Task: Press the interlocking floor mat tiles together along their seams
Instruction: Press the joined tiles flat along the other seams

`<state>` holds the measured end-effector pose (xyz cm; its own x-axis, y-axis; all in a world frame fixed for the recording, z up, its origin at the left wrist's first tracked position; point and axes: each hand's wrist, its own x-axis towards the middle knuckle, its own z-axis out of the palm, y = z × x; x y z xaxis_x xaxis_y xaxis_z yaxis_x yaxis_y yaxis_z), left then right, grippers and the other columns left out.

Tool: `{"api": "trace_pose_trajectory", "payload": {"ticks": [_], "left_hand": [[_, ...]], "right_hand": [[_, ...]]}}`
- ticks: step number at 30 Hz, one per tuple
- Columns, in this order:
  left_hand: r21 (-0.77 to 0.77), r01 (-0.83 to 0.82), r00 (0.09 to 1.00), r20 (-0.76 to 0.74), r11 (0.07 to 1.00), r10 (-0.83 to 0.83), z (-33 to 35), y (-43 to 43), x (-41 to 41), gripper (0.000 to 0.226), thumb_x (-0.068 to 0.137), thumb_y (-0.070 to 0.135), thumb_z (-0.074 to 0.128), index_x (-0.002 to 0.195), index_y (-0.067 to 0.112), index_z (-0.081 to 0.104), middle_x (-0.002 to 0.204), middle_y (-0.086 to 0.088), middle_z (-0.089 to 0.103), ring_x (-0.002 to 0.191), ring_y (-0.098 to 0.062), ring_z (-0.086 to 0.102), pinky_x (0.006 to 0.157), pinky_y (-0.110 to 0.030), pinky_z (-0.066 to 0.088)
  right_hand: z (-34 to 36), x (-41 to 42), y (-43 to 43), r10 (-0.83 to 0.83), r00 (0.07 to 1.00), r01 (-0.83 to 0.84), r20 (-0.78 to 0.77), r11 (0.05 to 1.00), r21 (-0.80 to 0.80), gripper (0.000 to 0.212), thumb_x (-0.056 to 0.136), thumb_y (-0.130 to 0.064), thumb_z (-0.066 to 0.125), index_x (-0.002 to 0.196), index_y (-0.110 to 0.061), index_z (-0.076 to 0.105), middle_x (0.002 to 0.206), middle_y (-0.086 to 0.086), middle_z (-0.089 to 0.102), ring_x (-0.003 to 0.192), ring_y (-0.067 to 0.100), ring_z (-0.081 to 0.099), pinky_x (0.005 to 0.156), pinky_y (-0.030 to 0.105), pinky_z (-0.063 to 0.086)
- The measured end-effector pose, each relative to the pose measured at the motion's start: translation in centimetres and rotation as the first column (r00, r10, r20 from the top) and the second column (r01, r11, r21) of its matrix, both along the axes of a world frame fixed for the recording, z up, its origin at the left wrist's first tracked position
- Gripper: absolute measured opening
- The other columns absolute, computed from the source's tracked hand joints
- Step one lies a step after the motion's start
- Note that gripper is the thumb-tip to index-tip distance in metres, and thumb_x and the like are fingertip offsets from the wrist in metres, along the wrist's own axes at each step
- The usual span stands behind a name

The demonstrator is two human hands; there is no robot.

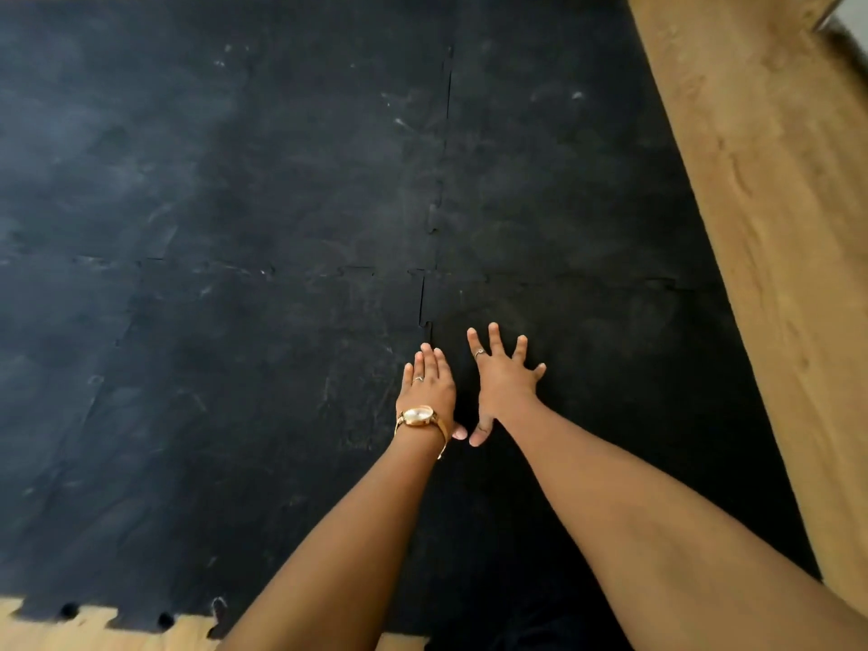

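— So, where are the hands?

— I have both flat on the black interlocking foam floor mat tiles (pixel 282 190), palms down, gripping nothing. My left hand (pixel 428 385), fingers together, gold wristwatch (pixel 418 417) on its wrist, lies on the jigsaw-toothed seam (pixel 426 303) running away from me. My right hand (pixel 502 382), fingers spread wide, sits just beside it.

— And the tiles?

— Spread over the light wooden floor (pixel 775 180), which shows along the right and near edges.

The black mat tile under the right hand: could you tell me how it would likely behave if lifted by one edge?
The mat tile looks thin and foam-like, so it would probably flex and droop. Its toothed seam is interlocked, so neighbours would likely tug along. It probably weighs little.
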<state>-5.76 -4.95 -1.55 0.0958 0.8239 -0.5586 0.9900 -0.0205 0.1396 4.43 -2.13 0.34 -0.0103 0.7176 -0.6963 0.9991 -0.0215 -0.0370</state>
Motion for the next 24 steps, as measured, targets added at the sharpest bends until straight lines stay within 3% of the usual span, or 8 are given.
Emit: {"api": "trace_pose_trajectory", "payload": {"ticks": [3,8,12,15,17,20,22,24], "left_hand": [[0.040,0.039,0.995,0.093,0.998,-0.042,-0.7,-2.9,-1.1,0.108,0.087,0.041,0.065,0.150,0.001,-0.013,0.158,-0.020,-0.020,0.147,-0.029,-0.014,0.119,-0.038,-0.005],[-0.023,0.084,0.992,0.099,0.996,-0.082,-1.5,-5.4,-1.5,0.149,0.057,0.048,0.088,0.148,0.003,-0.021,0.155,-0.017,-0.029,0.144,-0.029,-0.024,0.119,-0.038,-0.007],[-0.045,0.055,0.997,0.058,0.997,-0.053,-1.4,-5.0,-0.5,0.153,0.053,0.042,0.091,0.147,0.000,-0.022,0.155,-0.020,-0.028,0.144,-0.031,-0.024,0.117,-0.038,-0.009],[-0.071,-0.009,0.993,0.120,0.997,0.017,-1.1,-5.2,-0.2,0.148,0.057,0.033,0.092,0.147,0.002,-0.023,0.155,-0.018,-0.030,0.144,-0.029,-0.026,0.119,-0.038,-0.008],[-0.076,-0.055,0.978,0.198,0.996,0.070,-1.0,-6.2,-0.5,0.138,0.065,0.028,0.088,0.149,0.006,-0.019,0.156,-0.013,-0.029,0.145,-0.026,-0.023,0.119,-0.036,-0.004],[0.027,-0.060,0.970,0.238,0.998,0.052,-1.4,-9.9,-1.1,0.102,0.087,0.033,0.067,0.152,0.007,-0.009,0.160,-0.012,-0.018,0.148,-0.023,-0.014,0.119,-0.032,0.002],[0.139,-0.043,0.978,0.209,0.989,0.013,-2.1,-12.6,-1.1,0.080,0.099,0.037,0.044,0.152,0.006,-0.008,0.160,-0.013,-0.016,0.148,-0.023,-0.013,0.119,-0.032,-0.002],[0.204,-0.074,0.979,0.203,0.976,0.032,-2.9,-14.2,-0.4,0.071,0.102,0.036,0.030,0.150,0.006,-0.012,0.157,-0.012,-0.022,0.147,-0.025,-0.017,0.118,-0.033,-0.010]], "right_hand": [[-0.3,-0.7,-1.6,-0.072,0.996,0.072,-0.043,0.997,0.003,0.135,0.068,-0.020,0.087,0.151,-0.028,-0.018,0.161,0.003,-0.025,0.147,0.042,-0.014,0.113,0.066,0.018],[-2.3,-0.8,-4.9,-0.085,0.994,0.082,-0.070,0.996,-0.041,0.118,0.080,-0.004,0.074,0.150,-0.036,-0.016,0.160,-0.001,-0.028,0.147,0.038,-0.017,0.111,0.069,0.014],[-1.8,-0.3,-4.6,-0.047,0.997,0.045,-0.066,0.998,-0.034,0.119,0.080,-0.005,0.075,0.150,-0.037,-0.016,0.160,-0.002,-0.026,0.147,0.037,-0.016,0.111,0.070,0.010],[-1.1,0.0,-5.4,-0.056,0.993,0.057,-0.105,0.998,0.008,0.114,0.081,-0.001,0.072,0.152,-0.034,-0.011,0.161,-0.002,-0.023,0.148,0.036,-0.015,0.113,0.066,0.011],[-0.8,0.0,-6.3,-0.098,0.985,0.101,-0.141,0.995,0.014,0.110,0.082,0.003,0.069,0.153,-0.033,-0.007,0.162,-0.002,-0.020,0.148,0.034,-0.014,0.114,0.067,0.012],[-0.8,-0.6,-8.7,-0.168,0.971,0.157,-0.170,0.985,-0.077,0.109,0.083,0.000,0.069,0.153,-0.035,-0.007,0.161,-0.004,-0.024,0.148,0.033,-0.017,0.112,0.070,0.013],[-1.3,-0.8,-10.5,-0.160,0.978,0.147,-0.136,0.984,-0.098,0.109,0.085,-0.008,0.069,0.151,-0.038,-0.012,0.159,-0.006,-0.028,0.147,0.032,-0.020,0.110,0.073,0.011],[-2.0,-0.8,-11.5,-0.126,0.989,0.122,-0.071,0.991,-0.050,0.107,0.088,-0.014,0.067,0.148,-0.040,-0.018,0.158,-0.005,-0.031,0.147,0.033,-0.021,0.107,0.076,0.003]]}}
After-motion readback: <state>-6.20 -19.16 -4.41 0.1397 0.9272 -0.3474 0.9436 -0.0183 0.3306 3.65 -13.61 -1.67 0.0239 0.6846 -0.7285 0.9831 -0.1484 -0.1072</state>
